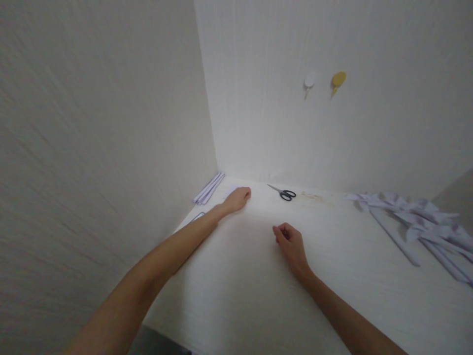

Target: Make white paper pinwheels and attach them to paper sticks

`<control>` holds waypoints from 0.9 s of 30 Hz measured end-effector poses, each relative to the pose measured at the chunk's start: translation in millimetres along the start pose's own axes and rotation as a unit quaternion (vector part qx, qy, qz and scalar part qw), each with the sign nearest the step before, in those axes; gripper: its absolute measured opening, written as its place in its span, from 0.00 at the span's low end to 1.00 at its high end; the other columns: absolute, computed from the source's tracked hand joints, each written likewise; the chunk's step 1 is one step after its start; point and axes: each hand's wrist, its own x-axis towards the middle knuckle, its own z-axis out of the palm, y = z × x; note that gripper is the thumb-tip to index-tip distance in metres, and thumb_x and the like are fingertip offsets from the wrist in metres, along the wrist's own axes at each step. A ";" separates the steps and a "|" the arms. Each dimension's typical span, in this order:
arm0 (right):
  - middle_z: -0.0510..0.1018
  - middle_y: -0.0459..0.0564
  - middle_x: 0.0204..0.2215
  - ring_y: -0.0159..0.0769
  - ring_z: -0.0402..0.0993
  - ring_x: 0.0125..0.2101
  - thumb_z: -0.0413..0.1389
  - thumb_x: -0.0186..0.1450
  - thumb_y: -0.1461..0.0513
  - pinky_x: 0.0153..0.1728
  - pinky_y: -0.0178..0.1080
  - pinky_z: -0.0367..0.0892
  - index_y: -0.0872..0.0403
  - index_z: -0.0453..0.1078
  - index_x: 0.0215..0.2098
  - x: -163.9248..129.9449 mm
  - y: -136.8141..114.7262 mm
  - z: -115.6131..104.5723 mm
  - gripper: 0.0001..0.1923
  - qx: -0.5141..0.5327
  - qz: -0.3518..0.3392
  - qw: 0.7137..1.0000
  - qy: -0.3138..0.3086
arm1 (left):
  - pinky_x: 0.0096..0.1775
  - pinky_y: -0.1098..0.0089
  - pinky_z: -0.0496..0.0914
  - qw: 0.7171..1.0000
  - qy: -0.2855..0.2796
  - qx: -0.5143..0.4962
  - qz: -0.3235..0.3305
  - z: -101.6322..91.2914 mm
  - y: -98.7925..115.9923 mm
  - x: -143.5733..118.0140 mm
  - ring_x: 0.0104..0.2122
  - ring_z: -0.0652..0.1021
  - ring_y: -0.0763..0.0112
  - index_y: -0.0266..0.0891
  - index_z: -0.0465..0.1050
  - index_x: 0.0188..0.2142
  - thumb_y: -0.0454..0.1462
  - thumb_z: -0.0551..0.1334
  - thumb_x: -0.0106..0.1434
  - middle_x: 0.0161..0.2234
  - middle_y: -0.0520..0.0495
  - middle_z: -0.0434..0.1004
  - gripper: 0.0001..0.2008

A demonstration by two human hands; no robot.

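My left hand (238,198) reaches toward the far left of the white table, its fingers curled closed. Pale paper (230,190) shows just behind its knuckles; what the fingers hold, if anything, is hidden. Nearer to me, my right hand (292,245) is over the table's middle, with thumb and fingers curled together and nothing visible in them. Beyond the two hands lie scissors (284,193) with black handles, their blades pointing left. Several thin rubber bands (312,197) appear to lie just right of the scissors.
Narrow rolled or folded paper strips (209,189) are stacked against the left wall. A phone-like object (198,216) is partly hidden by my left forearm. On the right, a pile of folded paper pieces with paper sticks (395,236) spreads out. White (309,80) and yellow (338,79) hooks hang on the wall.
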 end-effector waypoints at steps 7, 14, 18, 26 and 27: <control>0.61 0.42 0.12 0.29 0.57 0.16 0.50 0.53 0.54 0.18 0.33 0.54 0.54 0.57 0.15 1.1 -0.4 0.9 0.15 0.007 0.004 1.000 -0.009 | 0.38 0.67 0.60 0.972 -0.105 0.207 0.032 -22.8 -29.2 31.2 0.35 0.70 0.63 0.37 0.64 0.19 0.32 0.62 0.44 0.29 0.44 0.70 0.05; 0.60 0.42 0.12 0.28 0.56 0.16 0.50 0.54 0.56 0.17 0.32 0.53 0.54 0.58 0.15 2.2 2.2 2.6 0.14 0.018 -0.001 1.000 -0.006 | 0.32 0.71 0.60 0.944 -0.145 0.296 0.034 -21.6 -32.6 41.1 0.30 0.70 0.66 0.37 0.68 0.20 0.36 0.63 0.44 0.25 0.46 0.72 0.05; 0.61 0.42 0.12 0.28 0.56 0.16 0.50 0.54 0.56 0.17 0.32 0.53 0.54 0.58 0.15 2.3 2.7 3.1 0.14 0.023 0.000 1.000 -0.010 | 0.30 0.71 0.59 0.935 -0.152 0.319 0.036 -22.4 -34.4 42.7 0.29 0.71 0.66 0.37 0.70 0.21 0.36 0.64 0.43 0.25 0.45 0.73 0.05; 0.60 0.42 0.13 0.28 0.56 0.16 0.49 0.55 0.56 0.19 0.33 0.53 0.54 0.57 0.15 2.1 3.0 2.7 0.14 0.013 0.003 1.000 -0.020 | 0.31 0.70 0.59 0.925 -0.167 0.338 0.045 -23.4 -35.0 44.3 0.30 0.71 0.65 0.36 0.72 0.23 0.36 0.62 0.47 0.29 0.42 0.74 0.04; 0.60 0.42 0.13 0.28 0.56 0.16 0.49 0.55 0.56 0.19 0.33 0.53 0.54 0.57 0.15 2.1 3.3 2.7 0.14 0.012 0.003 1.000 -0.020 | 0.31 0.70 0.59 0.925 -0.168 0.339 0.045 -23.9 -34.7 44.2 0.29 0.71 0.65 0.37 0.72 0.24 0.36 0.62 0.47 0.29 0.42 0.74 0.04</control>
